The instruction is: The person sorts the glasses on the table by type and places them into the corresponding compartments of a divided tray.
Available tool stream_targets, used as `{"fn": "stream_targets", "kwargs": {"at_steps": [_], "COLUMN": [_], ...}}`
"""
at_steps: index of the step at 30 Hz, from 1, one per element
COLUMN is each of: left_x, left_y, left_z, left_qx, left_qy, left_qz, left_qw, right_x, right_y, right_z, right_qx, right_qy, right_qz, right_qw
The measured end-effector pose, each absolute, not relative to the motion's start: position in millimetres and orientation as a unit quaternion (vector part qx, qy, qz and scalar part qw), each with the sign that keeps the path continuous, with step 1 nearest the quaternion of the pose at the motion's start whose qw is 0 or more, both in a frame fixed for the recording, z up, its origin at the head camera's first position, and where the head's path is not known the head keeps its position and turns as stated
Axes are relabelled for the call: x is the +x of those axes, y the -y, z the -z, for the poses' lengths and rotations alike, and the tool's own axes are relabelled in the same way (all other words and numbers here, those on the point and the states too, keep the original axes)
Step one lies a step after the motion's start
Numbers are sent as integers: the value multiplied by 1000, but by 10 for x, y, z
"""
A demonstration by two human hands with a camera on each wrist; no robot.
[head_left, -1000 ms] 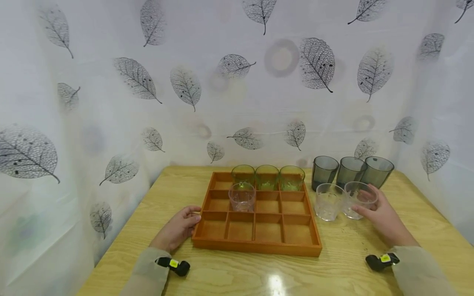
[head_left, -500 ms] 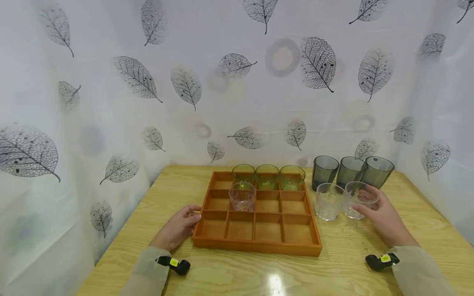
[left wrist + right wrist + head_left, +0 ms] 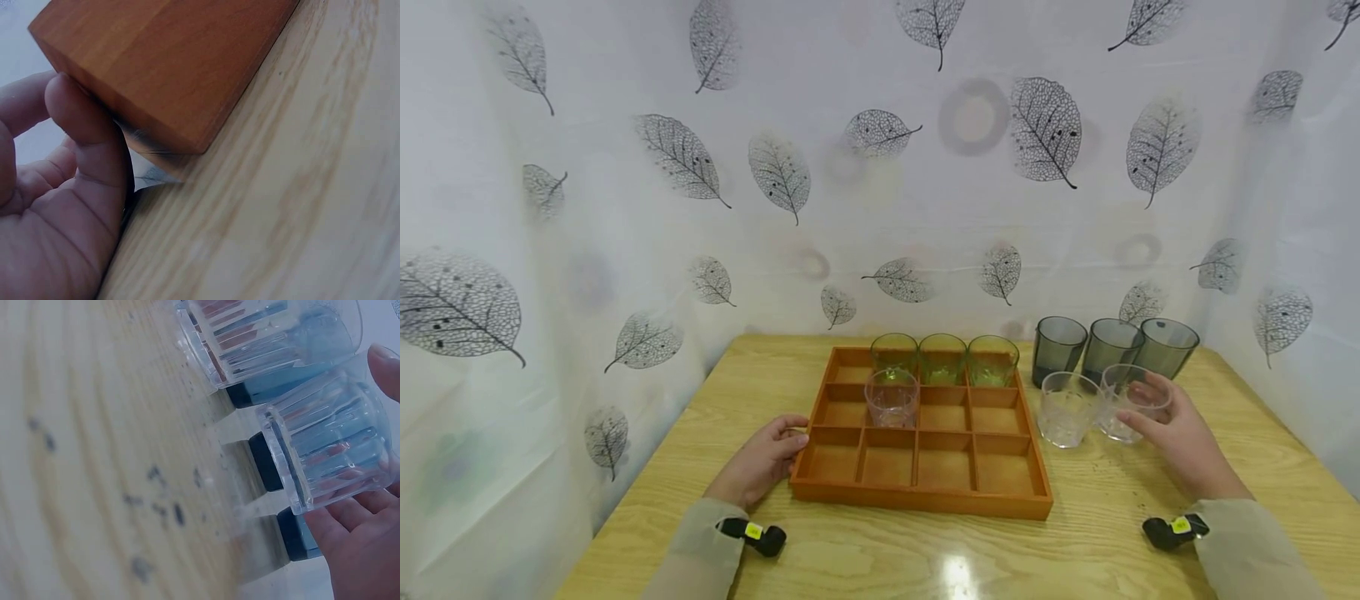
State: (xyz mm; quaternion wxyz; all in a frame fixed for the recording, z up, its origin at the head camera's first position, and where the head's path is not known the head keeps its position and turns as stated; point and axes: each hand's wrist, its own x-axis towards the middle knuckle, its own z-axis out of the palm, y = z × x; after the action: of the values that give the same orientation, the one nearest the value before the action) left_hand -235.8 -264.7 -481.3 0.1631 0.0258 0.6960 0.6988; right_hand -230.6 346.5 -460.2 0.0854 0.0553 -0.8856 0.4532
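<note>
My left hand holds the left side of a wooden compartment tray, thumb and fingertips at its edge in the left wrist view, near a corner of the tray. On the right, my right hand grips a clear faceted glass, thumb on the near side and fingers round the far side. That glass stands out in the right wrist view, its base toward the table. A second clear glass stands just left of it. Another clear glass sits in the tray's middle row.
Several green glasses, one of them the middle glass, fill part of the tray's back row. Behind the clear glasses stand three dark grey glasses. A leaf-printed curtain hangs behind the wooden table.
The gripped clear glass has shifted slightly up and right with my right hand. My left hand and the tray stay in place.
</note>
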Motion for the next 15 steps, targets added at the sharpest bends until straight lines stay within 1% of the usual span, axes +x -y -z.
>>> {"fn": "stream_targets", "kwargs": {"at_steps": [5,10,15], "left_x": [-2349,-2349,-2354], "left_y": [2646,2648,2642], "left_z": [4806,4812,4814], "left_qx": [26,27,27], "left_qy": [-698,-697,-697], "left_qz": [-697,-697,-698], "left_qw": [164,164,162], "right_x": [-2300,-2281,-2259], "right_y": [-3449,-3444,-3441], "right_z": [4562,4488,4374], "right_qx": [51,51,51], "right_qy": [888,886,889], "right_qz": [-449,-450,-442], "right_qw": [85,103,110]}}
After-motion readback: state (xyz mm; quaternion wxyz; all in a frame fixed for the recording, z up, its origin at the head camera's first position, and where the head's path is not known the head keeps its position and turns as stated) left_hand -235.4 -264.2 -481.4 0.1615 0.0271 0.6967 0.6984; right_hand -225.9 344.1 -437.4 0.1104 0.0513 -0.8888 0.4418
